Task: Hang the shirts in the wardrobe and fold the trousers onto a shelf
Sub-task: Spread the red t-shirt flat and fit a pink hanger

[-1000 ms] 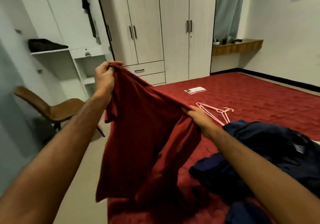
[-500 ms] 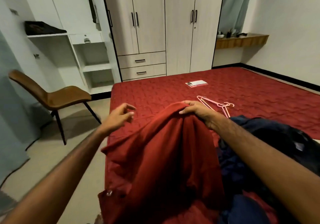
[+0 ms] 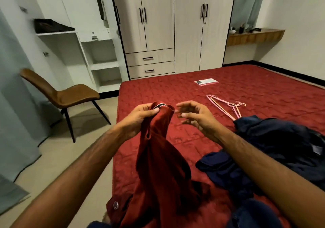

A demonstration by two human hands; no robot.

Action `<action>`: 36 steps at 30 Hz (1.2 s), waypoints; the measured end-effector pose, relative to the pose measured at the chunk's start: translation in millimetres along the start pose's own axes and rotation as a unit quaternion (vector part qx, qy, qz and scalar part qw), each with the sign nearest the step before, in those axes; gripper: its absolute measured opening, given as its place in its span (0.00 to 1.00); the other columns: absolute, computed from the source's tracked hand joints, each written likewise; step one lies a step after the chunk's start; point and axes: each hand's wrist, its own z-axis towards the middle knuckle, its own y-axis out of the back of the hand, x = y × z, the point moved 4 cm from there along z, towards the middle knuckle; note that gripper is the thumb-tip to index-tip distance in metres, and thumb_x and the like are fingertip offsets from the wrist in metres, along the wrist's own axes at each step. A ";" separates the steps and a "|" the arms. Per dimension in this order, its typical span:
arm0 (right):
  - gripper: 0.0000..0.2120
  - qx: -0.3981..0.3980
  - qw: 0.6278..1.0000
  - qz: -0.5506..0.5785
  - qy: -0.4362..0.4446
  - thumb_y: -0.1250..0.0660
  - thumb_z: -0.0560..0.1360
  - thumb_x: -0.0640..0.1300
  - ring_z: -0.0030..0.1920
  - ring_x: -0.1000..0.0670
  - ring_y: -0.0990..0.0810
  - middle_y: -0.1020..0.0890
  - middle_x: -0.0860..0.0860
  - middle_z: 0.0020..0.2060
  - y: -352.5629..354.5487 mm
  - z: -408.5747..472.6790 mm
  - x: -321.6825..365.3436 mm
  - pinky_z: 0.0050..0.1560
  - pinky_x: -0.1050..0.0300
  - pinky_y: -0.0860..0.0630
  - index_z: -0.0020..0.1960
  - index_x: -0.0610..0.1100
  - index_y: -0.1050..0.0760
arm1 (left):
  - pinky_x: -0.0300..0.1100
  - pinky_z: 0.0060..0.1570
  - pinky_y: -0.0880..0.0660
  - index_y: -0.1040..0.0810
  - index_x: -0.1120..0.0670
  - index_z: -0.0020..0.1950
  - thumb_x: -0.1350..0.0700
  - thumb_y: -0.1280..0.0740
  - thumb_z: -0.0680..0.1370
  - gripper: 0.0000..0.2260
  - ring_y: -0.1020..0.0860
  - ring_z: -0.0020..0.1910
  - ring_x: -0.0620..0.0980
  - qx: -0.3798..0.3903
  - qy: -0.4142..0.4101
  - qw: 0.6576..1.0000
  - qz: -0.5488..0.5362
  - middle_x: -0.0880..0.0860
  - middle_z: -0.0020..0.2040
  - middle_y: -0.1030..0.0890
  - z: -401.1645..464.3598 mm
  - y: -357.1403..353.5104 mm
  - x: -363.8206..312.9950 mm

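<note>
Inside left hand (image 3: 140, 117) — red shirt (image 3: 158, 166)

left hand (image 3: 140, 117): bare, no glove, ring or watch | right hand (image 3: 195, 116): bare, likewise unadorned | forearms behind both hands: uncovered up to the frame edge (no sleeve or cuff in view)

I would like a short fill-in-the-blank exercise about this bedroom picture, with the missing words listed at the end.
1. The red shirt is gripped near its collar by the ____ hand.
2. The right hand holds ____, its fingers loosely curled.
3. The pink hangers lie on the red ____.
4. The pile of dark blue clothes lies to the ____ of the red shirt.

Missing words: left; nothing; bed; right
</note>
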 end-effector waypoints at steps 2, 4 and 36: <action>0.31 -0.012 0.995 -0.093 0.025 0.25 0.72 0.36 0.67 0.52 0.26 0.24 0.51 0.67 0.3 7.5 3.6 0.61 0.60 0.26 0.72 0.50 0.31 | 0.36 0.40 0.21 0.19 0.60 0.55 0.60 0.35 0.79 0.08 0.19 0.37 0.46 0.021 0.004 1.000 0.020 0.54 0.42 0.17 -6.1 -1.0 -24.0; 0.41 0.061 0.988 -0.140 0.010 0.22 0.70 0.41 0.73 0.57 0.34 0.32 0.56 0.74 -15.9 13.9 12.3 0.67 0.63 0.34 0.77 0.55 0.38 | 0.37 0.40 0.21 0.19 0.59 0.54 0.60 0.36 0.80 0.07 0.19 0.38 0.47 0.064 0.009 0.996 0.060 0.54 0.42 0.17 -10.4 -2.3 -50.2; 0.17 -0.011 0.959 -0.243 0.142 0.27 0.73 0.50 0.51 0.48 0.15 0.15 0.47 0.51 44.8 54.6 280.1 0.53 0.55 0.20 0.59 0.43 0.20 | 0.21 0.41 0.32 0.19 0.58 0.61 0.53 0.35 0.82 0.12 0.22 0.48 0.48 -0.371 -0.388 0.721 0.439 0.52 0.51 0.19 -8.1 48.6 -303.8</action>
